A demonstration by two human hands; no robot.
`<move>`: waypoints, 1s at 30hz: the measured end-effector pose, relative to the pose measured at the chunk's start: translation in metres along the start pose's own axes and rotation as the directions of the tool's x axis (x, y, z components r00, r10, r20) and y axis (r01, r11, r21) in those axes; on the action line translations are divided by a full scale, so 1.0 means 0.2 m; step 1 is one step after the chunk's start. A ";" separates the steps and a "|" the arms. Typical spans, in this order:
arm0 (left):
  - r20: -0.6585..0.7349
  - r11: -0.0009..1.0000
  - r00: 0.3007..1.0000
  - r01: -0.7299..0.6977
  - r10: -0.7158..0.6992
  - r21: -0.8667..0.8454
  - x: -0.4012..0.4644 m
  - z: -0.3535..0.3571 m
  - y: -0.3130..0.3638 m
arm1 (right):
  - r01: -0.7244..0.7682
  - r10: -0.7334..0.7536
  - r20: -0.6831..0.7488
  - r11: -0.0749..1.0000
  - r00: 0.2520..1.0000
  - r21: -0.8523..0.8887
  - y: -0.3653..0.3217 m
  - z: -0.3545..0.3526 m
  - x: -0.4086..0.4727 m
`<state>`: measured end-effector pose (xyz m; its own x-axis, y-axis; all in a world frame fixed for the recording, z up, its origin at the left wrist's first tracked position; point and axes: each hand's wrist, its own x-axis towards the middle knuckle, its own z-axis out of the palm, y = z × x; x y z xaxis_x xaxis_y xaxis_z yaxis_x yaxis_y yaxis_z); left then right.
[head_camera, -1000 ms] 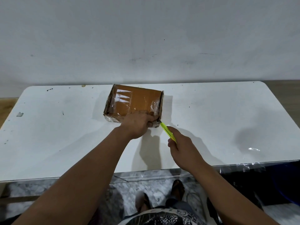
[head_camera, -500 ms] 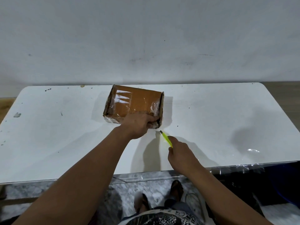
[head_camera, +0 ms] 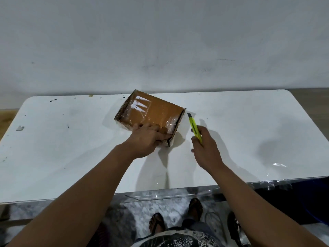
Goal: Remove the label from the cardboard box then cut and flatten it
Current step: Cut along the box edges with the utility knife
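**Cutting step, blade beside the box**

Head view: I see the cardboard box [head_camera: 151, 113] at frame centre on the tabletop [head_camera: 249, 131], left hand [head_camera: 145, 139] pressing it flat-fingered. Right hand [head_camera: 204, 148], fingers wrapped round the yellow cutter [head_camera: 195, 127], must next bring its blade to the box's right edge.

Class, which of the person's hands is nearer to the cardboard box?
Left. The left hand presses on the cardboard box at its near edge; the right hand, holding the yellow cutter, is beside it, apart.

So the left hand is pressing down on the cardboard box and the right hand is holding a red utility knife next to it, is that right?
Not quite: the utility knife is yellow-green, not red, as the head view shows. The rest holds: the left hand presses down on the cardboard box and the right hand holds the knife next to it.
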<state>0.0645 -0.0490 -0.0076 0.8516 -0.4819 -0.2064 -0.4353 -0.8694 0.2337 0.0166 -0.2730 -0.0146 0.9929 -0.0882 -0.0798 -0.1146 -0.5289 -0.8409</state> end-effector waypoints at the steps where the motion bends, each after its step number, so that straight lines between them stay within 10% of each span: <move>1: -0.005 1.000 1.000 -0.006 0.006 0.009 -0.01 0.00 -0.01 | 0.025 -0.025 -0.006 1.000 1.000 -0.014 -0.03 0.00 0.04; 17: -0.246 0.974 0.950 0.214 -0.192 0.067 -0.14 -0.10 -0.16 | 0.065 -0.080 0.155 0.993 0.985 0.097 -0.11 0.09 0.09; 24: -0.230 0.994 0.972 0.015 -0.040 -0.109 -0.14 -0.01 -0.01 | -0.049 -0.037 0.241 0.939 0.970 0.342 -0.14 0.19 0.02; 30: -0.219 0.975 0.971 0.045 -0.093 -0.216 -0.16 0.04 -0.03 | 0.077 -0.096 0.229 0.993 0.969 0.090 -0.06 0.14 -0.05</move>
<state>0.0373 -0.0286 -0.0090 0.9317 -0.3630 -0.0144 -0.3231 -0.8460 0.4241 0.0096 -0.2417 -0.0197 0.9801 0.1586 -0.1197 -0.0348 -0.4561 -0.8893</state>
